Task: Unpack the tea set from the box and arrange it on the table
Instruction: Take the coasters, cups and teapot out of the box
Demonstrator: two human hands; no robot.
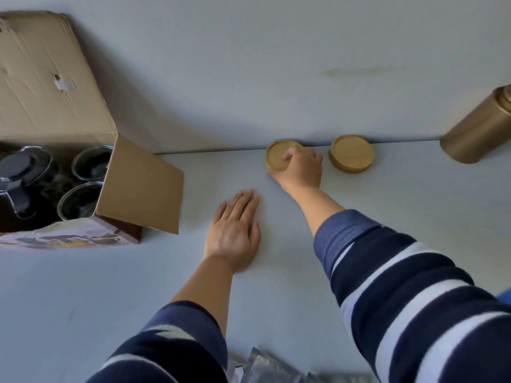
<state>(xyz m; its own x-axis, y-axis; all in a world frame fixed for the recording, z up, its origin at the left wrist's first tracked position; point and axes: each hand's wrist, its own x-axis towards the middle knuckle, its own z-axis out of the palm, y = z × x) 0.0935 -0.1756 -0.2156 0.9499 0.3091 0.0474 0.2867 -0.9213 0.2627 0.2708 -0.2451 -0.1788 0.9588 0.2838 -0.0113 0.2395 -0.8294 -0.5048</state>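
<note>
An open cardboard box [138, 186] stands at the left of the white table [166, 272]. Inside it I see a glass teapot with a black lid [22, 172] and two glass cups [92, 161] [78, 200]. Two round bamboo coasters lie near the table's far edge. My right hand [300, 170] grips the left coaster [279, 157], fingers curled over its rim. The right coaster [351, 153] lies free beside it. My left hand [235, 230] rests flat on the table, fingers together, holding nothing.
A gold cylindrical tin [481, 128] stands at the far right against the wall. Crinkled clear plastic wrapping [271, 369] lies at the near edge between my arms. The box's large flap [47, 78] leans back against the wall.
</note>
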